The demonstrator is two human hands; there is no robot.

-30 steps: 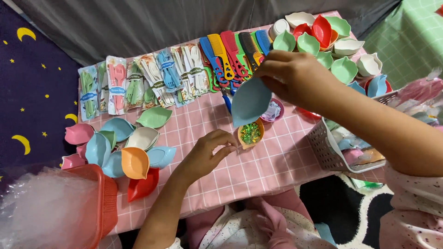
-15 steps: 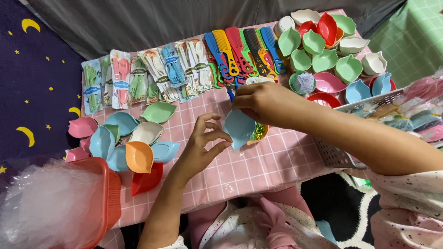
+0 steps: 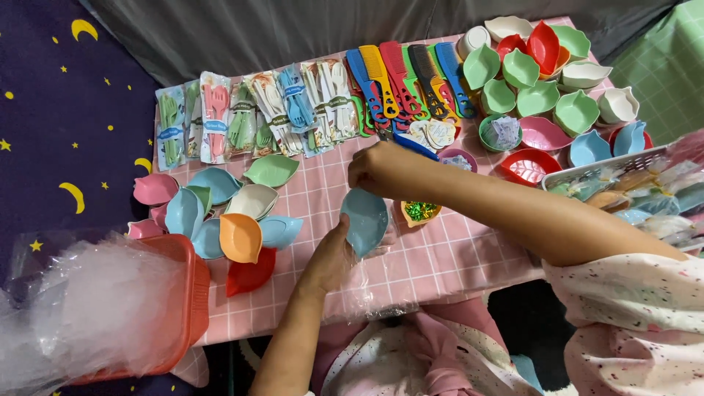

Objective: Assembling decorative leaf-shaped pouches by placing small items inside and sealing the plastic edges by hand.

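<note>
A pink checked tablecloth (image 3: 440,257) carries rows of packaged cutlery sets (image 3: 249,117), coloured combs (image 3: 403,77) and piles of leaf-shaped dishes (image 3: 220,213). Above its front middle, the right hand (image 3: 385,170) pinches the top edge of a light blue leaf-shaped dish (image 3: 364,220). The left hand (image 3: 330,257) cups that dish from below, beside a small orange dish of green glitter (image 3: 419,212).

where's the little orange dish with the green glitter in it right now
In the head view, the orange dish sits on the pink checked tablecloth at centre, right of the blue leaf dish, under the right forearm.
</note>
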